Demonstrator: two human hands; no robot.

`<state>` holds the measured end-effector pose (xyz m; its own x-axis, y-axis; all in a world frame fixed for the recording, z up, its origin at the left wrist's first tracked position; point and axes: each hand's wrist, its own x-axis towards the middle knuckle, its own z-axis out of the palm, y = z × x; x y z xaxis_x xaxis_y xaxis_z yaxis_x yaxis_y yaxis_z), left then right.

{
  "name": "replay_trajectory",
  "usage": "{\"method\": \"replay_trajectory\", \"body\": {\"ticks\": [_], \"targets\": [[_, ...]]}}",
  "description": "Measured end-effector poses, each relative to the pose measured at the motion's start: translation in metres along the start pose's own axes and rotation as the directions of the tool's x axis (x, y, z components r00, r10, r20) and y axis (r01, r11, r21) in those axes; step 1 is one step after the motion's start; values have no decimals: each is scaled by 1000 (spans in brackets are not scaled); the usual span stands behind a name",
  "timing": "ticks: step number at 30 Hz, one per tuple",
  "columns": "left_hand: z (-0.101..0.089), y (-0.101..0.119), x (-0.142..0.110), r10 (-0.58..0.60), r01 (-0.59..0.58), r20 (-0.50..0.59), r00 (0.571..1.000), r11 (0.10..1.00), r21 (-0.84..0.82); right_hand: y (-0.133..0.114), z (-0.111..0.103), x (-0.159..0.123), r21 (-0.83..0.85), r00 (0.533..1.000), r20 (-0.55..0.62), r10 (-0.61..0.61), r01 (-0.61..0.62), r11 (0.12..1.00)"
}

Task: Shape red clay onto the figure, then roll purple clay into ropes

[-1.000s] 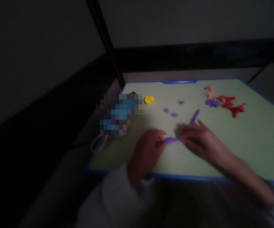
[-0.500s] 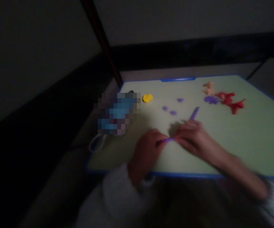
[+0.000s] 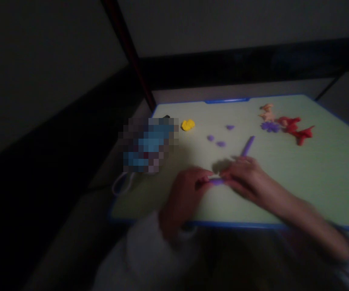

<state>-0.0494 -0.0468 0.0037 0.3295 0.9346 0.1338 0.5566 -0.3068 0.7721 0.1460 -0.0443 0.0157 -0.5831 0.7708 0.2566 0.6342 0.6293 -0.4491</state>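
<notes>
Between my two hands stretches a short purple strip of modelling clay (image 3: 217, 182). My left hand (image 3: 189, 188) pinches its left end, with the fingers curled in. The fingers of my right hand (image 3: 244, 173) are closed on its right end, close above the table. A longer purple clay roll (image 3: 248, 145) sticks out beyond my right knuckles; its near end is hidden by the hand, so I cannot tell whether it joins the strip. Small purple clay pieces (image 3: 221, 144) lie just past my hands.
Yellow clay (image 3: 188, 125) sits on the pale, blue-edged table (image 3: 322, 186). At the back right lie a purple toothed clay piece (image 3: 270, 127), red clay shapes (image 3: 303, 135) and peach clay (image 3: 267, 113). A blurred-out blue item (image 3: 154, 141) with a white loop rests at the left.
More of the strip's width shows between my fingertips, and it sits slightly lower. My hands have shifted only a little; the other clay pieces stay in place.
</notes>
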Motion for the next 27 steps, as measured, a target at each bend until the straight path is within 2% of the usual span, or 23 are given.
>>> {"method": "replay_trajectory", "body": {"ticks": [2, 4, 7, 10, 12, 16, 23, 27], "targets": [[-2, -2, 2, -40, 39, -23, 999, 998, -42, 0, 0, 1, 2, 1000, -5, 20, -20, 1000], [-3, -4, 4, -33, 33, -30, 999, 999, 9, 0, 0, 2, -43, 999, -14, 30, -31, 999], [-4, -5, -1, 44, -31, -90, 995, 989, 144, -3, -2, -2, -113, 996, -86, 27, -37, 993], [-1, -2, -20, 165, -121, -152, 975, 957, 265, -10, -3, -15, -98, 986, -163, 34, -50, 994], [3, 1, -36, 246, -196, -101, 964, 915, 353, -16, -1, -25, -85, 990, -138, 41, -53, 995], [12, 5, -53, 270, -252, 39, 962, 822, 510, -24, 10, -39, -130, 998, -35, 42, -46, 990], [13, 4, -49, 301, -345, 179, 937, 699, 626, -25, 21, -38, -252, 1000, -9, -1, -1, 968], [10, 4, -50, 283, -357, 221, 933, 662, 659, -25, 21, -38, -275, 1000, -11, -1, -2, 961]]}}
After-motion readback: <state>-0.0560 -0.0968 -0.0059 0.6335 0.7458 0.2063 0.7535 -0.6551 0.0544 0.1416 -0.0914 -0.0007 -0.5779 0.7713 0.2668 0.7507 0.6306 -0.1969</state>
